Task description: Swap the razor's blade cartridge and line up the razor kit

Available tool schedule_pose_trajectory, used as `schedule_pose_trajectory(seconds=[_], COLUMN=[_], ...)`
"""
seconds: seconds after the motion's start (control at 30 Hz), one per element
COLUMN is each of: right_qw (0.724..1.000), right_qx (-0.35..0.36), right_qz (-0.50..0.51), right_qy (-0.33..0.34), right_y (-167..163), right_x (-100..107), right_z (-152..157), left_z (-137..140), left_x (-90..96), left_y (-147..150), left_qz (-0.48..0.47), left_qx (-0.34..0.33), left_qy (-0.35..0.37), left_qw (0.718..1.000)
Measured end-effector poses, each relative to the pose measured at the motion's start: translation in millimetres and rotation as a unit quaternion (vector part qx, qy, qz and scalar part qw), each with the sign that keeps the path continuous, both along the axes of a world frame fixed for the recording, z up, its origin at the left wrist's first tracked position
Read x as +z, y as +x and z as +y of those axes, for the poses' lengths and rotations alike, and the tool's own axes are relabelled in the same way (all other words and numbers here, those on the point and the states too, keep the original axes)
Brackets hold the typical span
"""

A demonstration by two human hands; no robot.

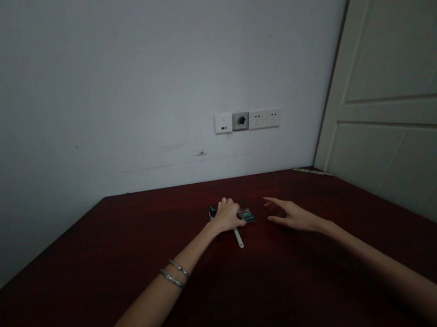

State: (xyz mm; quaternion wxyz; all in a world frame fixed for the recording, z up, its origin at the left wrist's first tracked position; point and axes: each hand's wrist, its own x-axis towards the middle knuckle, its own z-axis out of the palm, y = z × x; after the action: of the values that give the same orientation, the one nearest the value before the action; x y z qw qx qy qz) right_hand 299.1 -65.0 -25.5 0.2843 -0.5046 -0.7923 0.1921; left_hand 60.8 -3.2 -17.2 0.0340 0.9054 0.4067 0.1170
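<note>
My left hand (227, 216) is bent down over the middle of the dark red table, its thumb and index finger closed at the left edge of a small clear packet (247, 214) with green and reddish parts. From beneath this hand a slim white handle (239, 238) with a hole at its end points toward me; its other end is hidden. A small black item (212, 212) shows partly at the hand's left side, too dark to name. To the right of the packet, my right hand (291, 215) hovers apart from it, fingers spread and holding nothing.
The dark red table (160, 208) meets a pale wall (132, 78) at its far edge. Sockets and switch plates (264, 119) sit on that wall. A white panelled door (405, 124) rises at right, and a thin pale strip (310, 171) lies near the far right corner.
</note>
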Motion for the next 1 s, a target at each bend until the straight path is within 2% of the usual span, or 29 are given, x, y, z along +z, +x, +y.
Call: schedule_pose_trajectory(seconds=[0.17, 0.3, 0.6, 0.73, 0.8, 0.9, 1.0], right_qw=[1.000, 1.000, 0.999, 0.998, 0.998, 0.994, 0.976], right_qx=[0.012, 0.012, 0.006, 0.034, 0.025, -0.044, -0.146], right_qz=[-0.018, -0.019, -0.024, -0.024, -0.026, -0.059, -0.124], right_qy=[0.010, 0.016, 0.030, 0.039, 0.051, 0.087, 0.103], right_y=[2.7, 0.2, -7.8, -15.2, -18.6, -18.5, -10.5], right_x=[-9.2, -7.4, -2.8, -8.8, -12.8, -20.3, -28.8], right_z=[0.5, 0.5, 10.2, 21.1, 29.7, 46.9, 64.1], left_z=[-1.0, -1.9, -4.0, 1.5, 7.5, 19.7, 33.1], left_x=[-2.8, -2.8, 1.9, 11.0, 15.2, 15.7, 7.2], left_y=[-3.0, -3.1, -7.4, -29.4, -46.6, -78.4, -114.7], left_qz=[0.022, 0.028, 0.012, -0.059, -0.088, -0.110, -0.114], left_qx=[0.004, 0.011, 0.035, 0.064, 0.089, 0.141, 0.202], left_qy=[-0.027, -0.039, -0.018, 0.011, 0.033, 0.038, 0.020], left_qw=[0.999, 0.999, 0.999, 0.996, 0.992, 0.983, 0.973])
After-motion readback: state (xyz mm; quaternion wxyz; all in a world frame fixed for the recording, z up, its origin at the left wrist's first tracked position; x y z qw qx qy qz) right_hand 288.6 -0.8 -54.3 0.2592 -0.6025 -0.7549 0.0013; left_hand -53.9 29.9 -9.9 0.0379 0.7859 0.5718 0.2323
